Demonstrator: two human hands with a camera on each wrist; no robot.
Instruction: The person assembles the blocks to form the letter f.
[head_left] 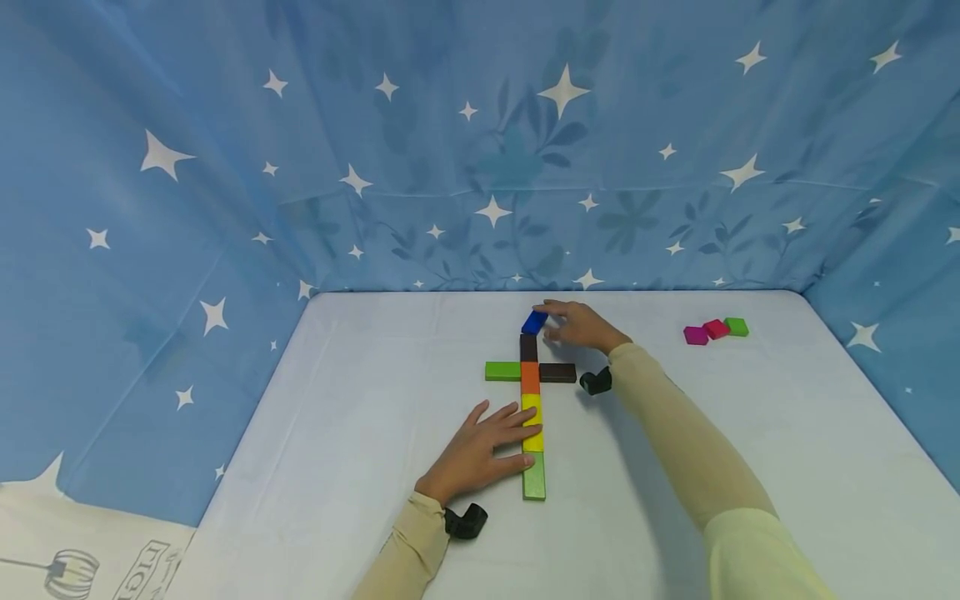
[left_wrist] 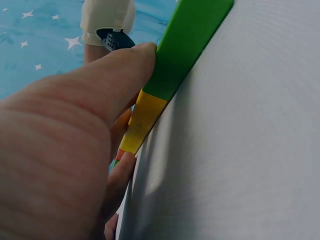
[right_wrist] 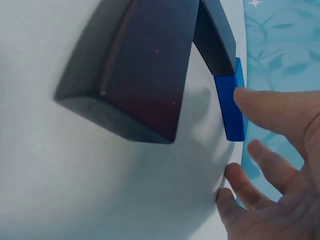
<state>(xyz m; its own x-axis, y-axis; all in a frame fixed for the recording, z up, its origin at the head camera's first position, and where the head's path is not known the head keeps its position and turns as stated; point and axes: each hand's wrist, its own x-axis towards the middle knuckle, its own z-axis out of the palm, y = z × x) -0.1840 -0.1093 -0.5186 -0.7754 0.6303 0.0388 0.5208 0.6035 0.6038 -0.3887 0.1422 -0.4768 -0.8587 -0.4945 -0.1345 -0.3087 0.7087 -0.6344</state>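
In the head view my left hand (head_left: 483,446) lies over the yellow block (head_left: 532,437), fingers spread, thumb tip by the pale green block (head_left: 534,479). The left wrist view shows the thumb against the green block (left_wrist: 187,45). My right hand (head_left: 581,325) reaches to the far end of the row and touches the blue block (head_left: 534,322), which sits at a slant. In the right wrist view one digit meets the blue block (right_wrist: 229,107), the other fingers apart from it. A dark block (head_left: 528,348) and an orange block (head_left: 530,377) continue the row.
A green block (head_left: 502,372) and a dark brown block (head_left: 558,372) stick out either side of the orange one. At the far right lie a magenta block (head_left: 696,336), a red block (head_left: 716,329) and a bright green block (head_left: 737,327). A starry blue curtain (head_left: 420,167) borders the white table (head_left: 337,467).
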